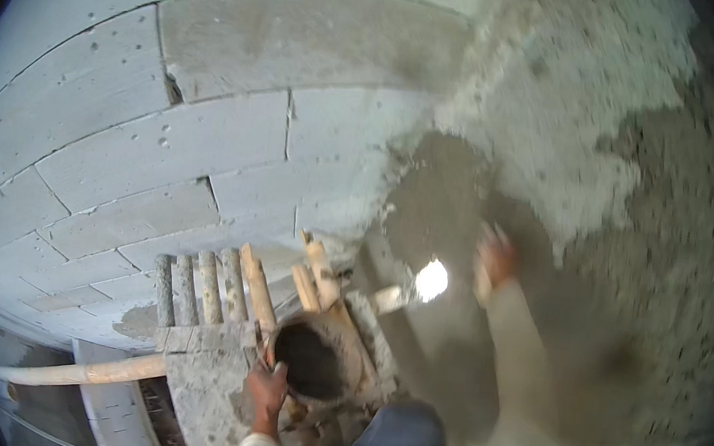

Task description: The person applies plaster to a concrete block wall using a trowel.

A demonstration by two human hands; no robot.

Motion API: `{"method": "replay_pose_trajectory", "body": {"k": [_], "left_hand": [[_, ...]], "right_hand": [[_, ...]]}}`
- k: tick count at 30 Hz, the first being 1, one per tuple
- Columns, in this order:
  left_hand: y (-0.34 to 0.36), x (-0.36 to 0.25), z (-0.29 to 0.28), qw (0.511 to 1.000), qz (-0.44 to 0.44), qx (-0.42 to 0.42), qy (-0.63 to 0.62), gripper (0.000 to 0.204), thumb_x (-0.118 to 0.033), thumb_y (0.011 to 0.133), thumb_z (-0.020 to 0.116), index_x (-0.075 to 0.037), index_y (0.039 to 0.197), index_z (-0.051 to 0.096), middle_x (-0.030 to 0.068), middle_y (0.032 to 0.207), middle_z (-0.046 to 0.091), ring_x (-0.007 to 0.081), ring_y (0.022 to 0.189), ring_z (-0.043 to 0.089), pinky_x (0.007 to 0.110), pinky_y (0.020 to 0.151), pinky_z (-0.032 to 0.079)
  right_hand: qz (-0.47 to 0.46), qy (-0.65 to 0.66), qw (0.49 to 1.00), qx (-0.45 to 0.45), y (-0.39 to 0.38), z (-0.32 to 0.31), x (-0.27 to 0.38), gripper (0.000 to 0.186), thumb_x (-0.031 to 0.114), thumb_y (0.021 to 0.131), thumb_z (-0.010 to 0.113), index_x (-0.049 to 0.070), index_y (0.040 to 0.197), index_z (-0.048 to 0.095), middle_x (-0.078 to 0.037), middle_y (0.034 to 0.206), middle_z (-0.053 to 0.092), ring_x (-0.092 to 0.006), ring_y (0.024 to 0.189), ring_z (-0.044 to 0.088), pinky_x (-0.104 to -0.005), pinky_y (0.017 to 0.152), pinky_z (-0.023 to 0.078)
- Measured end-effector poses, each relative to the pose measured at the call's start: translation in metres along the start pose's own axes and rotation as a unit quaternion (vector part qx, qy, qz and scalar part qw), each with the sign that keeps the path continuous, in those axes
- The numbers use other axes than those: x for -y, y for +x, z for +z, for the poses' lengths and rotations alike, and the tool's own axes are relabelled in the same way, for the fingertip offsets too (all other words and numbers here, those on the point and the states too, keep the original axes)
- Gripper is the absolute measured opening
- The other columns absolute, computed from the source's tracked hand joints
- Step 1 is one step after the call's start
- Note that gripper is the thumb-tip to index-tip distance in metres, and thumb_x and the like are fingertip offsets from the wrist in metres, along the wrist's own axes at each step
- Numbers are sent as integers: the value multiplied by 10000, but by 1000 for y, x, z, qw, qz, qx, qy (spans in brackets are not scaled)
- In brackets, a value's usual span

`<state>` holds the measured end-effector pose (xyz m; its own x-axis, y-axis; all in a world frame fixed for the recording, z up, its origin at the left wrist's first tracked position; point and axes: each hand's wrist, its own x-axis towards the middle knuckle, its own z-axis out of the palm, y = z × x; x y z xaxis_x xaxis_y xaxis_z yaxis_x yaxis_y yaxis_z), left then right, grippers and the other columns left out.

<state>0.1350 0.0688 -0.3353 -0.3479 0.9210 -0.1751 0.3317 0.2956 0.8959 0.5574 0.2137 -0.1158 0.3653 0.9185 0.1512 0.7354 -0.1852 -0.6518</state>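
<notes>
Your left hand [267, 389] grips the left rim of the bucket [351, 344] at lower centre, well apart from your blurred right hand [498, 258], right of centre by wet plaster [434, 199], its grip indeterminable.

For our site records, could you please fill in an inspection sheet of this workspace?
Surface: pale block wall, partly covered with grey coating, darker in patches.
Job's things: bucket with dark grey material inside.
Clutter: rough wooden poles and a grey-stained panel near the bucket.
Hands: left hand at the bucket's rim, grip unclear; right hand at the coated wall, blurred, any tool unclear.
Cables: nothing seen.
Surroundings: bright light spot, source unclear; long pale pole at lower left.
</notes>
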Motion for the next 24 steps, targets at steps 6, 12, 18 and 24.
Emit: {"method": "replay_pose_trajectory", "body": {"k": [6, 12, 18, 24], "left_hand": [[4, -17, 9, 994, -94, 41, -28, 379, -81, 785, 625, 13, 1148, 687, 149, 951, 735, 259, 867, 700, 367, 821, 521], [4, 2, 23, 993, -52, 17, -108, 535, -13, 755, 589, 94, 1279, 566, 120, 1031, 644, 284, 866, 605, 389, 784, 477], [-4, 14, 29, 936, -137, 31, -324, 516, 56, 743, 543, 45, 1256, 600, -15, 846, 568, 92, 636, 471, 253, 558, 372], [-15, 17, 21, 934, -150, 74, -315, 551, 132, 732, 519, 11, 1254, 650, 8, 958, 664, 93, 729, 558, 215, 647, 441]], "right_hand": [[143, -121, 982, 7, -259, -121, -141, 400, 355, 1030, 583, -31, 1132, 559, -22, 704, 528, -103, 572, 499, -287, 506, 446], [215, 50, 964, 149, -317, -43, -111, 248, 220, 947, 637, 43, 1075, 518, -87, 779, 613, -200, 664, 621, -358, 560, 506], [-216, -254, 893, 302, -223, 51, -37, 293, 231, 906, 609, 90, 1163, 606, -159, 995, 672, -373, 904, 657, -488, 768, 529], [-457, -366, 776, 235, -175, 166, 5, 288, 108, 857, 578, -4, 1111, 654, -158, 1100, 663, -354, 1004, 661, -502, 753, 575]]}}
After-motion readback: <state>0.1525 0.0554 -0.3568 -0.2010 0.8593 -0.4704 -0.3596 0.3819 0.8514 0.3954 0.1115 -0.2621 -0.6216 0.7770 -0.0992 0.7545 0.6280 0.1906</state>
